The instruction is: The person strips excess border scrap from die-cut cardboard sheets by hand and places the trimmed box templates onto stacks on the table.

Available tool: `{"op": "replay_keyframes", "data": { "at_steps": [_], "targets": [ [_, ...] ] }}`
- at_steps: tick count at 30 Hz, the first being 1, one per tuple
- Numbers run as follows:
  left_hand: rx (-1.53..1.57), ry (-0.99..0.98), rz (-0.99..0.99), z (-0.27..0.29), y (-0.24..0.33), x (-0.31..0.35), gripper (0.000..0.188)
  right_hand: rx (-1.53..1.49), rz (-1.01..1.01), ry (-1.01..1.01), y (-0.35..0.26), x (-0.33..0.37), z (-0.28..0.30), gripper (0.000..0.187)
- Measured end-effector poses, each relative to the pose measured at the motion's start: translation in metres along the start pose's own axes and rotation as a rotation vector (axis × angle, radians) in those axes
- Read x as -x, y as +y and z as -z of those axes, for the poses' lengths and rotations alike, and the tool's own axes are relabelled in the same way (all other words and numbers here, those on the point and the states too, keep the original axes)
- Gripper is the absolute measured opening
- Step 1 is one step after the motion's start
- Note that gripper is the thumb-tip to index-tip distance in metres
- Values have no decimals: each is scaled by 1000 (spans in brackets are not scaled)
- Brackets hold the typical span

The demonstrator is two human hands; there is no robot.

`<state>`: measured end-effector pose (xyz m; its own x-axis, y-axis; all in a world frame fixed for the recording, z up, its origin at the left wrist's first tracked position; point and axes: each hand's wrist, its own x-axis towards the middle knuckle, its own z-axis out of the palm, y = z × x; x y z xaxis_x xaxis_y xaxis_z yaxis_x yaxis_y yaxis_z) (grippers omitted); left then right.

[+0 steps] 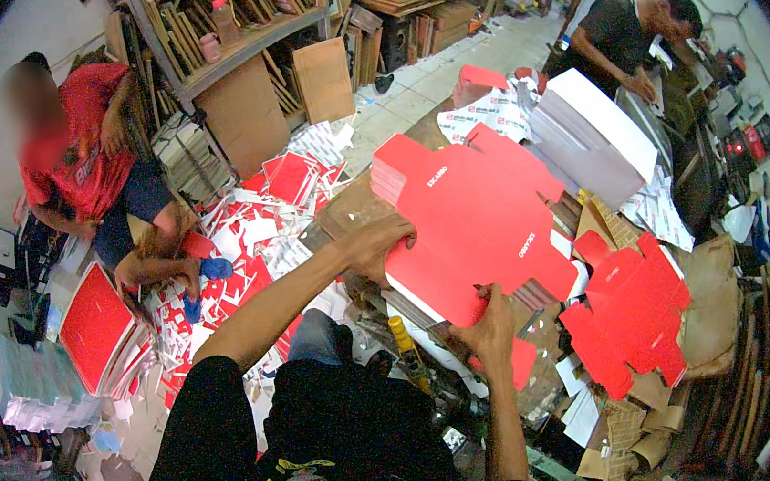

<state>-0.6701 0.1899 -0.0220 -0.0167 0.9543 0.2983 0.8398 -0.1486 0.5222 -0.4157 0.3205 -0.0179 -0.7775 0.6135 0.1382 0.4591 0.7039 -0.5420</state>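
A stack of flat red die-cut box blanks (473,215) lies on the workbench in front of me, with printing on the top sheet. My left hand (381,247) is closed on the stack's near left edge, fingers curled around the side. My right hand (489,327) pinches the rounded near corner, thumb on top. How many sheets each hand grips cannot be made out. To the right lies a second group of red box blanks (629,307), cut to a similar outline. A small red piece (522,361) rests beside my right wrist.
A tall stack of white sheets (597,123) stands behind the blanks. Red and white offcuts (218,290) cover the floor at left, near a seated person in a red shirt (93,132). Another person in dark clothes (620,39) works at far right. A yellow-handled tool (401,335) is close below my hands.
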Motion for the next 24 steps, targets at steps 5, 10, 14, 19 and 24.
{"op": "replay_keyframes", "data": {
  "at_steps": [5, 10, 14, 19, 24],
  "targets": [
    [11, -160, 31, -3, -16, -15, 67, -73, -12, 12, 6, -7, 7, 70],
    [12, -50, -38, -4, -10, -8, 69, -46, -11, -19, 12, -5, 4, 73],
    [-47, -46, -17, -1, -2, -2, 70, -123, 51, 66, 11, 2, -3, 76],
    [-10, -77, -25, 2, 5, -16, 70, -85, 45, 43, 25, 0, -6, 78],
    [-106, -131, 57, -2, 6, -17, 73, -256, 113, 9, 39, 4, 3, 82]
  ]
}}
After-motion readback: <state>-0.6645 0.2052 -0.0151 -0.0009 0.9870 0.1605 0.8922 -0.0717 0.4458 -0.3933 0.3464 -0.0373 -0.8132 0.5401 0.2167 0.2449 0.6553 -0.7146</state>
